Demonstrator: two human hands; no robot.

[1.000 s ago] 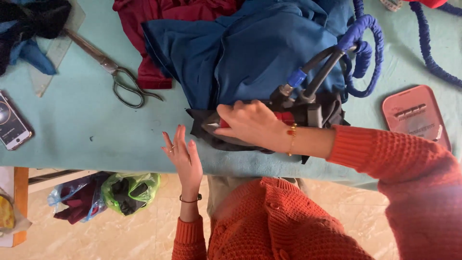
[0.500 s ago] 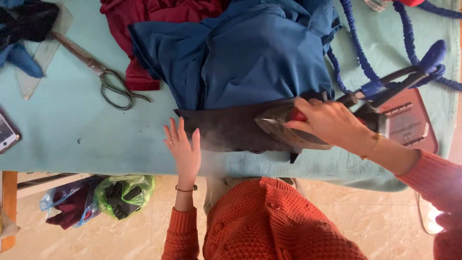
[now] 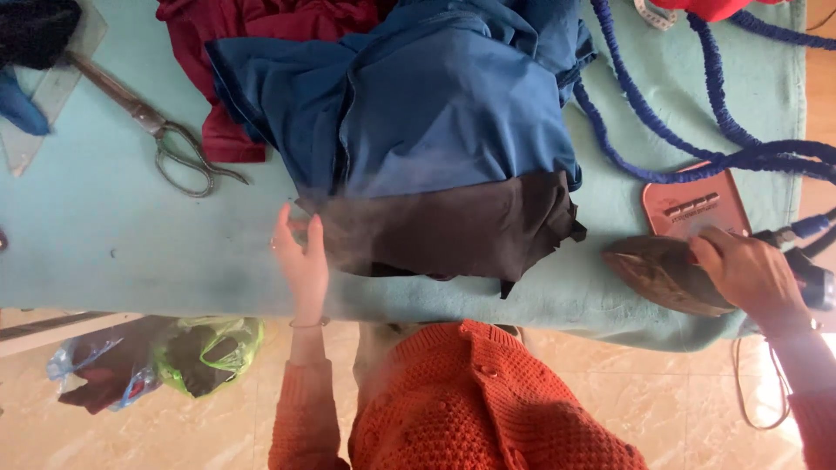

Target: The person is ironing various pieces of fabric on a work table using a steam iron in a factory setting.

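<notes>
- Our right hand (image 3: 751, 274) is at about four o'clock in the view, fingers wrapped over the handle of a brown-soled iron (image 3: 666, 274); the iron's tip points toward nine o'clock and it rests on the teal ironing surface (image 3: 113, 235).
- Our left hand (image 3: 302, 257) lies flat and open at about eight o'clock, holding nothing, its fingertips pressing the left edge of the dark grey cloth (image 3: 453, 228).
- That grey cloth lies spread at the centre, well apart from the iron; its upper edge is under the blue garment (image 3: 435, 113).
- A dark red cloth (image 3: 235, 52) sits at eleven o'clock, scissors (image 3: 165, 144) at ten.
- A pink iron rest (image 3: 692, 204) lies just above the iron, crossed by a blue corded hose (image 3: 662, 104).
</notes>
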